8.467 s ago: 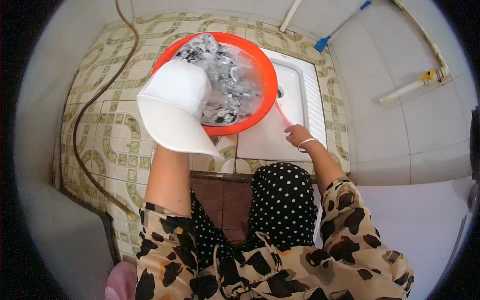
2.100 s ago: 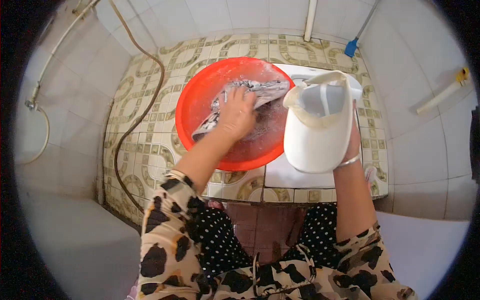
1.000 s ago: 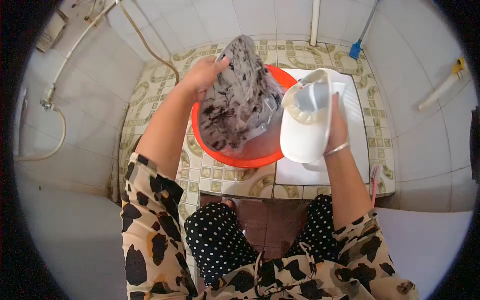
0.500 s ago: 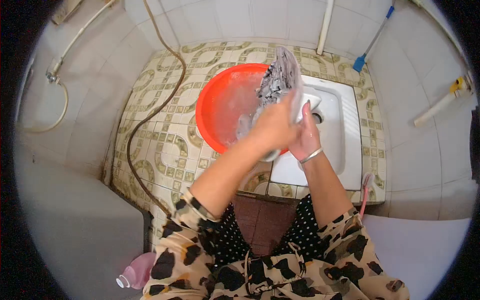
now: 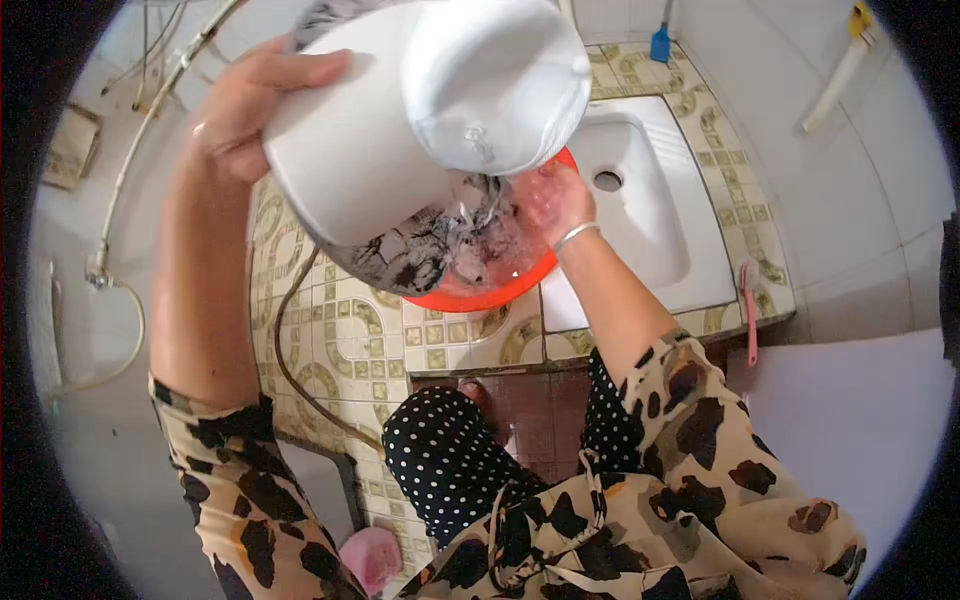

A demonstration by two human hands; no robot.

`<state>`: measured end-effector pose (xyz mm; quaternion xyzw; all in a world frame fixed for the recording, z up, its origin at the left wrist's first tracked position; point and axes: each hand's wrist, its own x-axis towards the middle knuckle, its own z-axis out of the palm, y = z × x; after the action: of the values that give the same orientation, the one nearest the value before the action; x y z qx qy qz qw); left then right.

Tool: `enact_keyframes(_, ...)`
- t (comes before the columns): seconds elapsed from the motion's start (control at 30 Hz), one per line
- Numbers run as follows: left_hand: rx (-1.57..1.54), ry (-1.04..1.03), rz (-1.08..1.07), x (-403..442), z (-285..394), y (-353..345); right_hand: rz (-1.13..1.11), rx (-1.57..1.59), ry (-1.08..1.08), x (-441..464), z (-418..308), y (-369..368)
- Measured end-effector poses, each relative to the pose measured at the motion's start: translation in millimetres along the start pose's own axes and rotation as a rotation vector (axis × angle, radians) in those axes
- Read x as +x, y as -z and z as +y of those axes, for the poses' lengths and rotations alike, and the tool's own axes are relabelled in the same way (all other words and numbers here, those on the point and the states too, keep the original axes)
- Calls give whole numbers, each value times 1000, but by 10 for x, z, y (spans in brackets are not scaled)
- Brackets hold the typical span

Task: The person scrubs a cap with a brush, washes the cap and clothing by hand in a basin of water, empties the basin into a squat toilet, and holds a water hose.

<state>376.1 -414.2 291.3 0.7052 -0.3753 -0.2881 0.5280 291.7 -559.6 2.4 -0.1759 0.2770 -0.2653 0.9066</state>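
A bra (image 5: 350,160) with smooth white padded cups and grey-and-black patterned fabric is held up close to the camera. My left hand (image 5: 245,110) is closed on its left edge, thumb on the white lining and fingers behind. Below the right cup, my right hand (image 5: 555,205), wet and wearing a silver bangle, is over the red basin (image 5: 490,300). Its fingers are blurred and partly hidden, so their grip is unclear. Splashing water shows between this hand and the patterned fabric. The bra covers most of the basin.
A white squat toilet (image 5: 650,250) is right of the basin. A pink-handled brush (image 5: 750,310) lies at its front right. A brown hose (image 5: 290,350) runs along the tiled floor at left. A pink container (image 5: 370,558) stands low left; a blue brush (image 5: 660,43) is at the back.
The bra has come up and left, nearer the camera, and turned so its white inside faces me. My left hand has moved left with it; my right hand has shifted left and up.
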Motion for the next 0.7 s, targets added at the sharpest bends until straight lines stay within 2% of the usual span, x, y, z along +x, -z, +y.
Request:
enact_keyframes(0.03, -36, 32, -72, 5, 55, 104, 161, -98, -39, -3, 28, -36)
enact_keyframes(0.07, -82, 24, -58, -18, 69, 215, 74, -154, 90, -19, 80, -88)
enact_keyframes(0.1, -127, 14, -40, -94, 77, 284, 78, -144, 99, -38, 90, -115)
enact_keyframes(0.13, -124, 9, -50, -174, 71, 332, 79, -83, 38, -51, 86, -139)
enact_keyframes(0.2, -313, 5, 107, -359, -36, 391, 77, -19, -20, 7, 91, -89)
enact_keyframes(0.27, -440, -10, 243, -539, -278, 435, -281, 129, -117, 115, 139, 35)
enact_keyframes(0.3, -508, -40, 187, -625, -473, 518, -380, 142, -114, 194, 145, 59)
enact_keyframes(0.33, -570, -156, 268, -724, -625, 304, -423, 114, -88, 249, 139, 75)
enact_keyframes(0.43, -694, -55, 389, -785, -1432, 306, -462, -113, 46, 523, 116, 105)
enact_keyframes(0.47, -691, -101, 363, -803, -1717, 300, -446, -236, 117, 626, 137, 127)
enact_keyframes(0.5, -691, -107, 410, -824, -1824, 147, -419, -389, 205, 701, 160, 138)
enact_keyframes(0.57, -975, -44, 329, -807, -2083, 131, -342, -718, 405, 757, 223, 159)
enact_keyframes(0.6, -991, -32, 354, -831, -2155, 166, -305, -846, 475, 742, 254, 156)
enact_keyframes(0.67, -1062, 69, 242, -829, -2184, 304, -250, -985, 554, 677, 274, 136)
enact_keyframes(0.7, -1068, 64, 257, -827, -2188, 322, -228, -1023, 577, 658, 265, 112)
